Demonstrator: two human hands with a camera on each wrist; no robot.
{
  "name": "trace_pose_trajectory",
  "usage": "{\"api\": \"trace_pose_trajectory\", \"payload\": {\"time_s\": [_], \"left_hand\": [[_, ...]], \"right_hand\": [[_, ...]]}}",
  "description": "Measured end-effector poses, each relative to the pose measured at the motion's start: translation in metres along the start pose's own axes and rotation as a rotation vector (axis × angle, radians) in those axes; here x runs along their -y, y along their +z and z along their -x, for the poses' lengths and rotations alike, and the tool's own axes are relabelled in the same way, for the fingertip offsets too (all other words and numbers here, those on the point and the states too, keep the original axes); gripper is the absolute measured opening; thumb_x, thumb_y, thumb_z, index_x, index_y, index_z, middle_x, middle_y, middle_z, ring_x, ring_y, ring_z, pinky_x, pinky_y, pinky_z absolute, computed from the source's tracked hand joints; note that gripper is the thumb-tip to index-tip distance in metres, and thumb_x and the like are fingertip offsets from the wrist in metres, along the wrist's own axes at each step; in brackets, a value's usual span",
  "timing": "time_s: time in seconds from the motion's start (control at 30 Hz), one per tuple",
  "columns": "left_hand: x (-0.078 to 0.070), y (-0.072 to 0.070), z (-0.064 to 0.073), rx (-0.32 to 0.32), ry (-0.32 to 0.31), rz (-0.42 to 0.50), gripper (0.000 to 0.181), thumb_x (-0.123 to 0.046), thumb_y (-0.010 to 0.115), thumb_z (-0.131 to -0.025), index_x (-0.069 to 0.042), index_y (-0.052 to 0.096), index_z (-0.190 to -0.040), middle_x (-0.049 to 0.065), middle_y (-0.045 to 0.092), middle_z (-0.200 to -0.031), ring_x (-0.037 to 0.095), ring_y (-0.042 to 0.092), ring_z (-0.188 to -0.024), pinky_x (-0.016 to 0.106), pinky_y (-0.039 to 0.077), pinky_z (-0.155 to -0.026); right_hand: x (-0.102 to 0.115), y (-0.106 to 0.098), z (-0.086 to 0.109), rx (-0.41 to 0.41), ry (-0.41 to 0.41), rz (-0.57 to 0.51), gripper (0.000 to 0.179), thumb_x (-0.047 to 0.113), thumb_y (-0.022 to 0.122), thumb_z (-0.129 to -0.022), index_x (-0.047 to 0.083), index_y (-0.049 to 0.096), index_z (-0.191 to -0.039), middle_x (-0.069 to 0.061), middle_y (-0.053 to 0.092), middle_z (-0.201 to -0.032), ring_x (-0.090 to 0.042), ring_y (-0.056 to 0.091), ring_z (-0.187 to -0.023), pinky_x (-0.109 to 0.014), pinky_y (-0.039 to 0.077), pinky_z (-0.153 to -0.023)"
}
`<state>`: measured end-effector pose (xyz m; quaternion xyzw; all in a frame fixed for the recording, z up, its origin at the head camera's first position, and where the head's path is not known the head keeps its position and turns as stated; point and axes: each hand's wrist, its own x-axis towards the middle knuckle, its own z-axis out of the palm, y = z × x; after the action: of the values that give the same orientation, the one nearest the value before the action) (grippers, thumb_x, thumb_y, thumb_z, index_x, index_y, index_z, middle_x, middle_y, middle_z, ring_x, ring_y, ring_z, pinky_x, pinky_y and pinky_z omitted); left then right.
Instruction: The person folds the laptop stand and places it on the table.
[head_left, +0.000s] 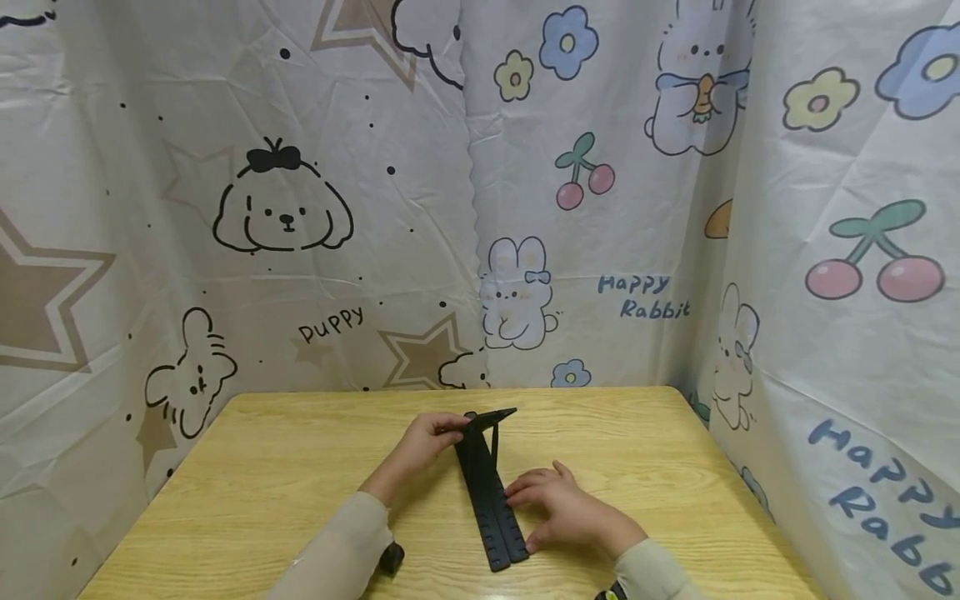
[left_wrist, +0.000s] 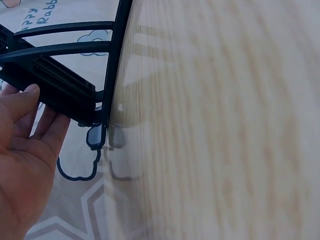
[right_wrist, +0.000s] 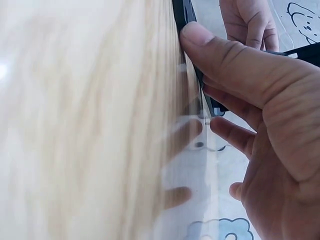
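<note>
A black folding stand point(head_left: 491, 508) with a long notched base lies lengthwise on the table, its far end raised. My left hand point(head_left: 420, 446) pinches the raised panel at the far end between thumb and fingers. In the left wrist view, that panel point(left_wrist: 65, 90) is tilted up from the base, with two curved struts point(left_wrist: 75, 48) joining them. My right hand point(head_left: 562, 508) touches the right edge of the base with thumb and fingertips spread along it. Its thumb point(right_wrist: 197, 35) lies against the black edge in the right wrist view, the last fingers apart from it.
The stand lies on a wood-grain table point(head_left: 300, 500). Printed curtains point(head_left: 412, 208) hang behind the table and along its right side. Small black devices point(head_left: 392, 558) are worn at both wrists.
</note>
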<state>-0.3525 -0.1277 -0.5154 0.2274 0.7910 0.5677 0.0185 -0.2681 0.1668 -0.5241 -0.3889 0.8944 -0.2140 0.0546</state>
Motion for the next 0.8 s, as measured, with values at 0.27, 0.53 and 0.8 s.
{"api": "trace_pose_trajectory", "payload": {"time_s": [0.27, 0.53, 0.8], "left_hand": [[0.004, -0.002, -0.003, 0.003, -0.024, 0.036, 0.026, 0.001, 0.067, -0.096, -0.001, 0.073, -0.121, 0.017, 0.072, -0.122, 0.02, 0.067, -0.109, 0.026, 0.058, -0.089], [0.007, -0.006, -0.005, -0.007, -0.015, 0.015, 0.025, 0.002, 0.066, -0.096, 0.002, 0.073, -0.12, 0.019, 0.071, -0.123, 0.024, 0.067, -0.11, 0.031, 0.059, -0.09], [0.009, -0.007, -0.005, -0.014, 0.002, 0.037, 0.022, 0.002, 0.066, -0.096, 0.005, 0.073, -0.117, 0.02, 0.072, -0.119, 0.014, 0.068, -0.104, 0.026, 0.058, -0.089]], "right_hand": [[0.009, 0.002, -0.004, -0.025, 0.024, 0.002, 0.06, 0.038, 0.091, -0.073, 0.019, 0.073, -0.126, 0.007, 0.062, -0.137, -0.021, 0.051, -0.134, -0.077, 0.012, -0.114], [0.015, 0.009, -0.009, -0.059, 0.04, 0.01, 0.061, 0.039, 0.091, -0.072, 0.017, 0.073, -0.126, 0.007, 0.062, -0.135, -0.021, 0.052, -0.132, -0.077, 0.014, -0.114], [0.025, 0.014, -0.015, -0.065, 0.081, 0.049, 0.06, 0.041, 0.092, -0.07, 0.018, 0.074, -0.122, 0.01, 0.063, -0.131, -0.02, 0.053, -0.13, -0.076, 0.016, -0.114]]}}
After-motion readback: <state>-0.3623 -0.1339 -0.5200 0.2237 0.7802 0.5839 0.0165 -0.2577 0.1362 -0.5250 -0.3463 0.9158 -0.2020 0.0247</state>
